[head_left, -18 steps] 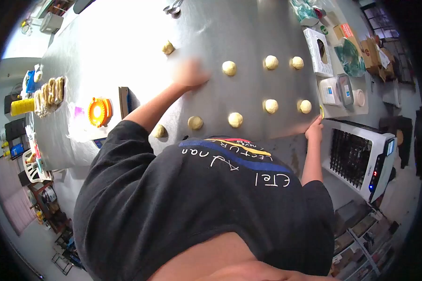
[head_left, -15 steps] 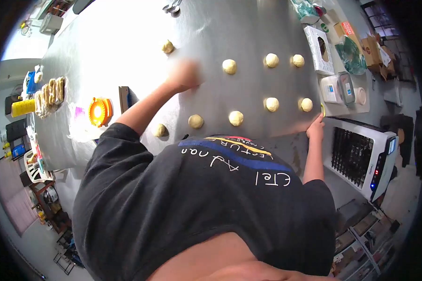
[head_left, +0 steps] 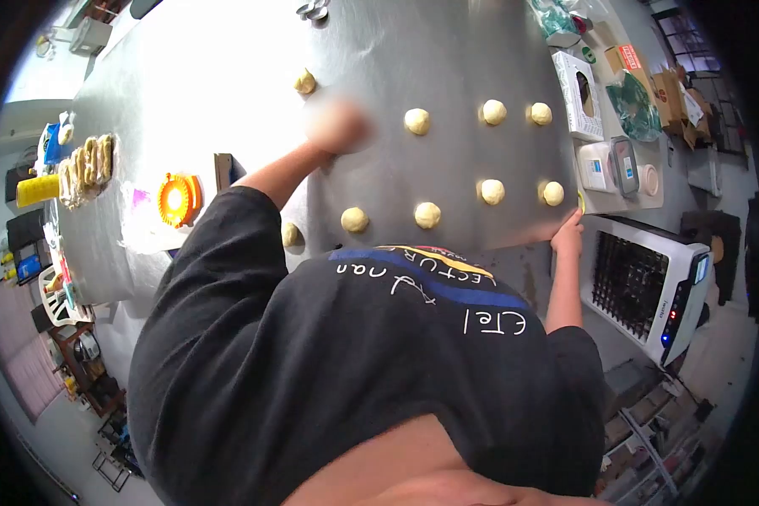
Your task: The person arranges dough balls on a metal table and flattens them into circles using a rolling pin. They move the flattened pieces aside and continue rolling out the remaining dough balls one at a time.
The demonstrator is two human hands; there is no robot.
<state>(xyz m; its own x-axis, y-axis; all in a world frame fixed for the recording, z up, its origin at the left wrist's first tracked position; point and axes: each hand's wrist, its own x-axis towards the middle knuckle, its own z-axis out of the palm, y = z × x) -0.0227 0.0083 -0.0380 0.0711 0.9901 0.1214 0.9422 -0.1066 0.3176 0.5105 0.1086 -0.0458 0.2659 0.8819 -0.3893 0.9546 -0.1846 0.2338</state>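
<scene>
My left hand (head_left: 340, 125) is low over the steel tabletop (head_left: 388, 169), smeared by motion, palm side down. Whatever lies beneath it is hidden, and its fingers cannot be made out. Pale dough balls stand in two loose rows around it: one ball (head_left: 304, 81) just beyond the hand, another (head_left: 417, 121) to its right, and one (head_left: 355, 220) nearer my body. Farther right are more dough balls (head_left: 494, 111), (head_left: 492, 191). My right hand (head_left: 567, 234) is closed on the table's front edge at the right, beside a small yellow ring-shaped thing (head_left: 581, 202).
An orange round press mould (head_left: 177, 201) and a flat-bladed scraper (head_left: 223, 171) lie on the left. Beyond are wrapped brown pieces (head_left: 86, 171). Measuring spoons (head_left: 313, 11) lie at the far side. On the right stand plastic tubs (head_left: 597, 167), a white box (head_left: 577, 94) and an air cooler (head_left: 645, 282).
My left hand has shifted slightly right and away from my body, its sleeve following and covering part of a near dough ball. The right hand stays on the table edge.
</scene>
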